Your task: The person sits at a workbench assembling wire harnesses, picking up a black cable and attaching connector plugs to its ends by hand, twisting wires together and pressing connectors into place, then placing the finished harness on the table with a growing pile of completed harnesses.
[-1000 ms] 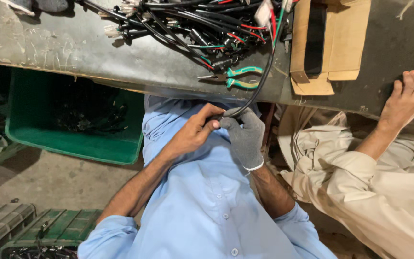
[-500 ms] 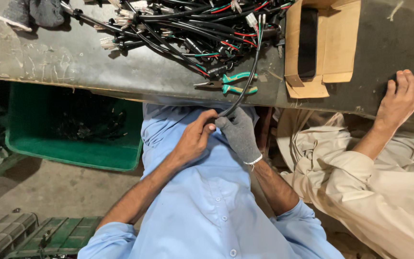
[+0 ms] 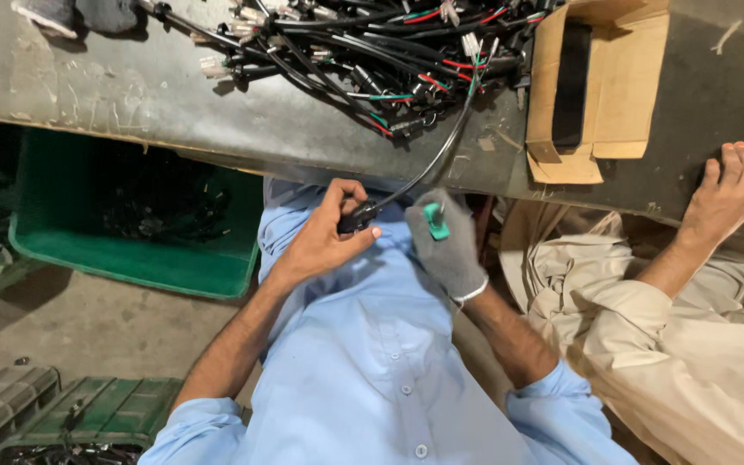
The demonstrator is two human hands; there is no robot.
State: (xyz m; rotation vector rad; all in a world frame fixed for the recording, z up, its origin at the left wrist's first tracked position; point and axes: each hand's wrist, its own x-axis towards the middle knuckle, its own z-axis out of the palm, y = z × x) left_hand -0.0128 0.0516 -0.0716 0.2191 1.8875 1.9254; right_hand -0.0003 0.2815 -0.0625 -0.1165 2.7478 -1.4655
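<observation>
Surface [image 3: 174,103]: a grey, scuffed bench top across the upper part of the view, its near edge just above the person's lap.
Co-worker: a person in beige clothing on the right, with one bare hand [image 3: 725,194] resting flat on the edge of the surface, well apart from the work.
Green crate [image 3: 131,250]: under the surface on the left, holding dark parts; smaller green cases [image 3: 71,413] lie on the floor at the lower left.
Wire heap [image 3: 372,52]: a tangled pile of black cables with red, green and white leads and pale connectors, lying on the surface at top centre.
Cardboard box [image 3: 604,86]: open, on the surface just right of the heap, with a black roll standing inside.
Black cable [image 3: 437,159]: runs from the heap over the edge of the surface down to the lap.
Left hand [image 3: 325,237]: bare, fingers curled tight around the cable's dark end piece.
Right hand [image 3: 448,245]: in a grey glove, closed around a green-handled tool [image 3: 434,221], just beside the left hand.
</observation>
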